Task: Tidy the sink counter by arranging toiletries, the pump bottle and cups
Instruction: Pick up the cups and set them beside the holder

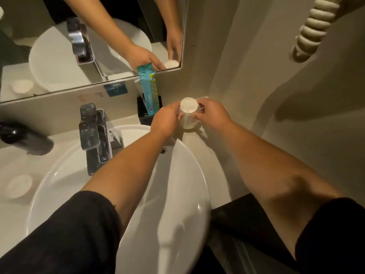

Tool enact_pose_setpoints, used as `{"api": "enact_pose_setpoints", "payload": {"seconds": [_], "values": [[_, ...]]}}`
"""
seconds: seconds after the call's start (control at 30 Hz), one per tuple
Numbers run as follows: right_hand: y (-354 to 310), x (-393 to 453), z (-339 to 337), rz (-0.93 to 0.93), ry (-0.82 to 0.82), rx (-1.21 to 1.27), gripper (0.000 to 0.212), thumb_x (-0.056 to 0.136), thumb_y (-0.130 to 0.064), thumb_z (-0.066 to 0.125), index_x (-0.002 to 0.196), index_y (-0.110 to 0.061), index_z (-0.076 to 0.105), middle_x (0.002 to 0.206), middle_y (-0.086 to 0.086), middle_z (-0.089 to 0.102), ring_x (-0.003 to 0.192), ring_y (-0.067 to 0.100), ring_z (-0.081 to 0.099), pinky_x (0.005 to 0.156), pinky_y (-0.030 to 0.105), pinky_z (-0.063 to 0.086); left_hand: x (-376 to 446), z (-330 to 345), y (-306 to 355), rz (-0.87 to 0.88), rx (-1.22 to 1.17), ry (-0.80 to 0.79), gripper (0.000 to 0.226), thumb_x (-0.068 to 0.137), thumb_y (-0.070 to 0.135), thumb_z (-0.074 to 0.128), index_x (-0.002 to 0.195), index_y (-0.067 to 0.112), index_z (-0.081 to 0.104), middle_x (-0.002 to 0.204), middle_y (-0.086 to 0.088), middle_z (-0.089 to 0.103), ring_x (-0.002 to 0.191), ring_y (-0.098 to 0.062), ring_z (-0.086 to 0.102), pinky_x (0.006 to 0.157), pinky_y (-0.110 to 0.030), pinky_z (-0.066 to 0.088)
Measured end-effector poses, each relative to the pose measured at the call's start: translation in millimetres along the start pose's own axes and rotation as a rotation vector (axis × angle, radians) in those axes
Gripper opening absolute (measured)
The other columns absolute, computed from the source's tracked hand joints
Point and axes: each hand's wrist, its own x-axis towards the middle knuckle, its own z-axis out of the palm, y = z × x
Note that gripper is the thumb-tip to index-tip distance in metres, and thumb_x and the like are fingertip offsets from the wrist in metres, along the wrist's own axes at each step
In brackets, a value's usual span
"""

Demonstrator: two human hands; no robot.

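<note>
Clear plastic tumbler cup (188, 113), turned upside down with its round base facing up, sits in the back right corner of the pale bench (217, 165), just right of the black square holder (143, 117) that carries a teal toiletry packet (150, 89). Both hands close on it from opposite sides: the left hand (166, 119) grips its left wall, the right hand (212, 113) its right wall, fingers curled around it. Its long axis stands nearly upright, tilted slightly toward the camera. Whether its rim touches the bench I cannot tell. Both hands are equally near, so either could set it down; the free bench lies directly below and to the right, beside the white basin (187, 175).
</note>
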Motion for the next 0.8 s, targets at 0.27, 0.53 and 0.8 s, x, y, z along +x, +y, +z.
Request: {"api": "enact_pose_setpoints", "payload": {"seconds": [0.27,0.53,0.8], "values": [[15,34,11,0.029,-0.029,0.035,0.043,0.075,-0.021,0.076,0.117,-0.017,0.067,0.109,0.005,0.071,0.096,0.022,0.066,0.083,0.028,0.05,27,17,8,-0.141,0.015,-0.006,0.032,0.093,0.019,0.052,0.125,0.017,0.056,0.112,-0.013,0.067,0.101,-0.034,0.063,0.081,-0.036,0.047],[22,29,19,0.039,-0.041,0.075,0.046,0.076,-0.02,0.075,0.12,-0.017,0.062,0.114,0.004,0.069,0.1,0.022,0.065,0.09,0.034,0.051,23,26,8,-0.207,0.045,-0.021,0.034,0.092,0.016,0.055,0.126,0.015,0.054,0.114,-0.014,0.066,0.102,-0.034,0.062,0.085,-0.037,0.048],[8,13,7,0.064,-0.094,-0.037,0.064,0.079,-0.025,0.075,0.135,-0.013,0.048,0.126,0.01,0.062,0.11,0.029,0.06,0.085,0.028,0.043,9,15,18,-0.225,0.08,-0.003,0.023,0.089,0.013,0.057,0.112,0.011,0.052,0.105,-0.014,0.064,0.091,-0.032,0.062,0.069,-0.036,0.042]]}}
